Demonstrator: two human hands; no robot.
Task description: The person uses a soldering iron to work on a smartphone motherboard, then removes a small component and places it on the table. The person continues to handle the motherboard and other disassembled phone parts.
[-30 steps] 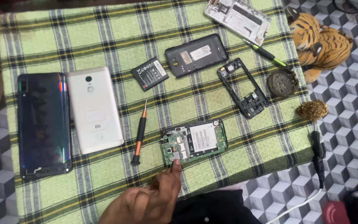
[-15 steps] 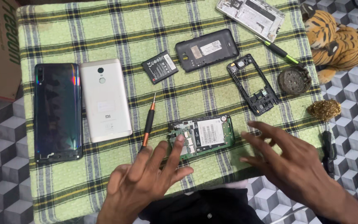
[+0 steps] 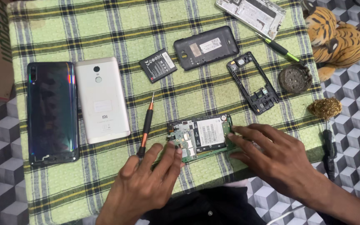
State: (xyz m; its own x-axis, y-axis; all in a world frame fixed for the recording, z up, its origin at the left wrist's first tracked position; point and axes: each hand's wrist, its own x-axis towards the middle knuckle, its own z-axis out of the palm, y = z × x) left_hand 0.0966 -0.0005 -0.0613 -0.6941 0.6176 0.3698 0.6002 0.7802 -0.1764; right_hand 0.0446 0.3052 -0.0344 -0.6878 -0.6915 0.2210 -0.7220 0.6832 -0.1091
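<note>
**Phone circuit board between two hands on a green plaid cloth**

The phone circuit board point(image 3: 201, 135), green with a silver shield plate, lies flat near the front edge of a green plaid cloth point(image 3: 105, 33). The left hand point(image 3: 146, 183) comes from below, its fingertips resting on the board's lower left corner, fingers loosely spread and grasping nothing. The right hand point(image 3: 271, 156) lies palm down at the board's right end, fingertips touching that edge, also open and holding nothing. The board sits between the two hands.

An orange-and-black screwdriver point(image 3: 146, 127) lies just left of the board, its handle end beside the left hand. Further left lie a white phone point(image 3: 101, 100) and a dark glossy phone point(image 3: 51, 110), side by side. Above the board are a black battery point(image 3: 158, 65), a dark back cover point(image 3: 207, 47) and a black phone frame point(image 3: 253, 82).
</note>
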